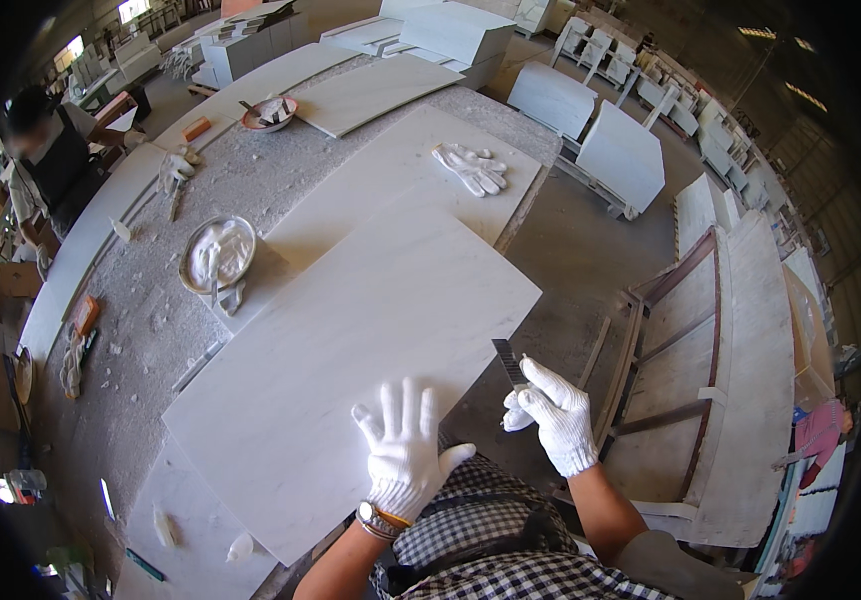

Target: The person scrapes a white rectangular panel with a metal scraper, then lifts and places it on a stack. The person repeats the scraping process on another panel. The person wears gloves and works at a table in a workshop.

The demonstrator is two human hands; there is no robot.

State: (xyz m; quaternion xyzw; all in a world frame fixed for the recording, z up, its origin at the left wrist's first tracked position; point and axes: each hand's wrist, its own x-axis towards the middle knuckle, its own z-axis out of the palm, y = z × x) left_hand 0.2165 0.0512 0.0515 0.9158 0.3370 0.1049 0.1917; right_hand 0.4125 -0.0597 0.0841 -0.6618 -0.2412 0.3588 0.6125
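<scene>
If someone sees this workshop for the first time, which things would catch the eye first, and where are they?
First the big white slab, lying tilted across the middle of the workbench. Then the two gloved hands at the lower edge: the left hand is spread flat on the slab's near corner, and the right hand holds a dark toothed blade off the slab's edge. A round dish of white paste sits left of the slab.

The right hand (pixel 558 425) covers the lower end of the dark toothed tool (pixel 508 362), so its grip cannot be made out. The contents of the metal bowl (pixel 218 254) are too small to tell. The picture's dark rim cuts off the table (pixel 280 180) at left.
</scene>
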